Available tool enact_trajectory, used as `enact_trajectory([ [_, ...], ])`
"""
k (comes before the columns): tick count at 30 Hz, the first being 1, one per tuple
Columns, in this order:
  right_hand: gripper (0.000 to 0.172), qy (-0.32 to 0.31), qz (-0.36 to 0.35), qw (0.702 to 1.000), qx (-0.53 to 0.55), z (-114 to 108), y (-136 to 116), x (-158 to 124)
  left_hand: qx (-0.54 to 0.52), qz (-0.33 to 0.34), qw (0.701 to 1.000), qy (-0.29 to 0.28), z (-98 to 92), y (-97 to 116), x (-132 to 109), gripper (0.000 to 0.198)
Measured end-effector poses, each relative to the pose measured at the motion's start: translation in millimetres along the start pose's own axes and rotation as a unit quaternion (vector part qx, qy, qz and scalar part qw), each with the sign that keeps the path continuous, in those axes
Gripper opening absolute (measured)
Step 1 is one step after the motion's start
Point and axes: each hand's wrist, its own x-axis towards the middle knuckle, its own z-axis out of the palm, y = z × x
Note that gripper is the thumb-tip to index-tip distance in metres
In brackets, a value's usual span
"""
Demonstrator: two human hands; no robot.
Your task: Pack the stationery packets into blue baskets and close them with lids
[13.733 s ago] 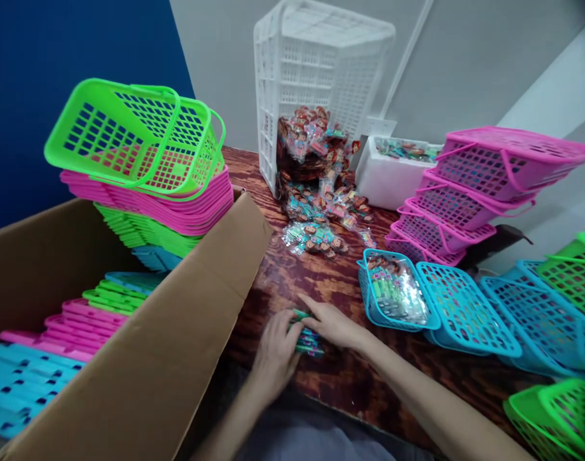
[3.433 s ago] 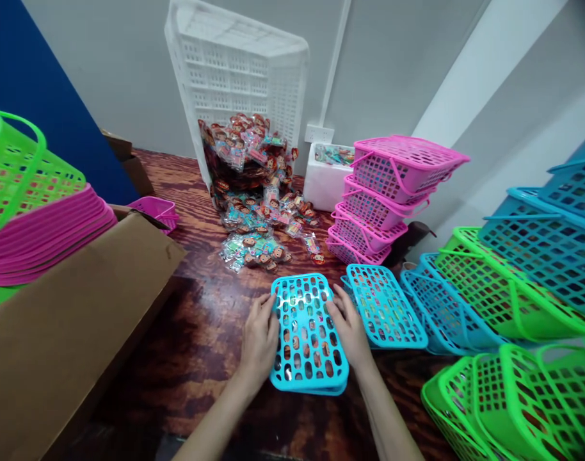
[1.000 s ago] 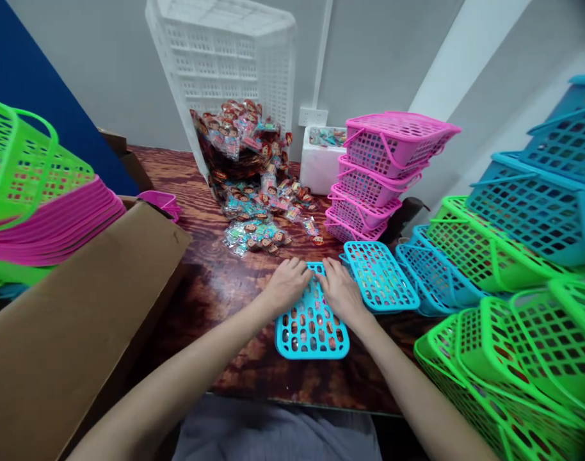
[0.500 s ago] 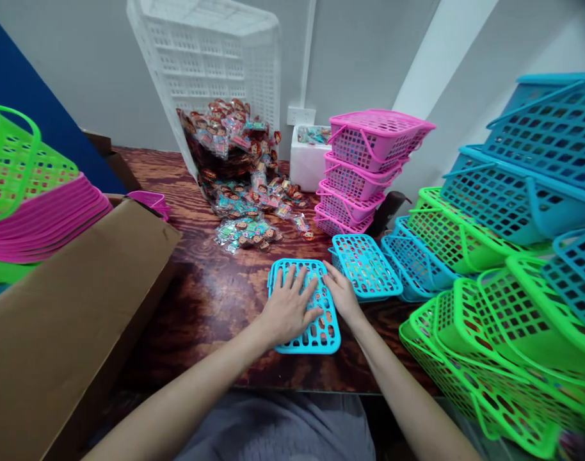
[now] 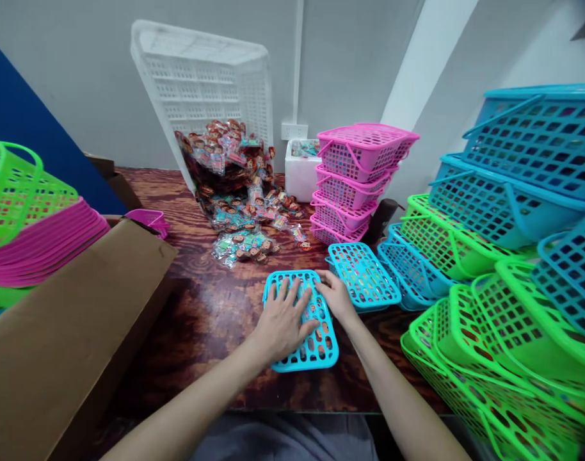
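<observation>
In front of me on the table lies a light blue basket [image 5: 306,364] under a slotted lid, with colourful items showing through the slots. My left hand [image 5: 283,323] rests flat on the lid, fingers spread. Bent around the basket's far right edge are the fingers of my right hand [image 5: 336,296]; their tips are partly hidden. Just right of that hand sits another lidded blue basket [image 5: 364,275]. Beyond my hands lie several small plastic-wrapped packets [image 5: 247,246] with cartoon-figure heads.
A tilted white crate [image 5: 201,89] spills packets at the back, beside a white foam box [image 5: 299,176]. Pink baskets [image 5: 352,160] are stacked behind; green baskets [image 5: 494,378] and blue ones crowd the right. A cardboard box [image 5: 81,333] and nested pink baskets [image 5: 47,240] stand left.
The whole scene sits slightly lower in view as my head has shifted. My left hand stays spread on the lid, and my right hand stays at the basket's right edge.
</observation>
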Motion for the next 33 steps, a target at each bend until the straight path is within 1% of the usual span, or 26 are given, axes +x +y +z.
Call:
enact_trajectory([
  [4, 0.021, 0.003, -0.006, 0.997, -0.078, 0.3, -15.8, 5.8, -0.006, -0.02, 1.0, 0.009, 0.3, -1.7, -3.6, 0.066],
  [7, 0.019, 0.001, -0.008, 0.99, -0.142, 0.9, -27.1, 6.9, -0.015, -0.031, 0.999, 0.012, -0.5, -3.9, -6.3, 0.068],
  [9, 0.02, -0.005, -0.01, 0.984, -0.176, 1.1, -30.7, 8.7, -0.021, -0.024, 0.999, 0.014, -2.3, -6.3, -6.0, 0.066],
  [11, 0.022, -0.013, -0.01, 0.98, -0.199, 0.8, -30.6, 11.7, -0.026, -0.013, 0.999, 0.016, -4.2, -10.0, -3.5, 0.058],
  [13, 0.023, -0.023, -0.008, 0.977, -0.211, 0.3, -28.2, 15.4, -0.031, -0.012, 0.999, 0.018, -4.9, -14.6, 0.6, 0.045],
  [15, 0.023, -0.031, -0.003, 0.976, -0.214, -0.2, -24.9, 19.2, -0.041, -0.041, 0.998, 0.032, -3.9, -19.6, 5.0, 0.039],
  [17, 0.022, -0.035, 0.003, 0.976, -0.213, -0.3, -22.2, 22.4, -0.049, -0.094, 0.992, 0.07, -1.2, -24.4, 8.1, 0.039],
  [19, 0.021, -0.033, 0.009, 0.976, -0.216, 0.5, -20.5, 24.2, -0.057, -0.153, 0.98, 0.117, 2.9, -29.5, 9.6, 0.044],
  [20, 0.022, -0.031, 0.011, 0.975, -0.218, 1.2, -20.0, 24.3, -0.07, -0.175, 0.973, 0.132, 5.4, -32.1, 9.9, 0.047],
  [22, 0.023, -0.027, 0.013, 0.974, -0.224, 3.2, -19.3, 23.1, -0.123, -0.199, 0.963, 0.133, 10.7, -37.2, 9.9, 0.051],
  [23, 0.024, -0.025, 0.013, 0.973, -0.229, 4.3, -19.2, 21.9, -0.166, -0.208, 0.955, 0.13, 13.3, -39.4, 9.6, 0.051],
  [25, 0.025, -0.019, 0.01, 0.97, -0.243, 6.3, -19.2, 18.8, -0.259, -0.227, 0.929, 0.138, 18.1, -42.0, 8.5, 0.05],
  [27, 0.026, -0.015, 0.005, 0.966, -0.259, 7.7, -19.9, 15.8, -0.317, -0.269, 0.895, 0.164, 21.7, -42.3, 6.3, 0.047],
  [29, 0.026, -0.017, -0.004, 0.962, -0.272, 8.0, -21.0, 13.9, -0.335, -0.315, 0.869, 0.185, 23.7, -41.5, 3.6, 0.041],
  [31, 0.024, -0.022, -0.014, 0.959, -0.282, 7.3, -22.2, 13.2, -0.339, -0.341, 0.855, 0.196, 23.6, -41.7, 2.3, 0.032],
  [33, 0.024, -0.029, -0.022, 0.956, -0.291, 6.3, -23.0, 13.4, -0.346, -0.353, 0.847, 0.198, 21.3, -44.8, 4.2, 0.021],
])
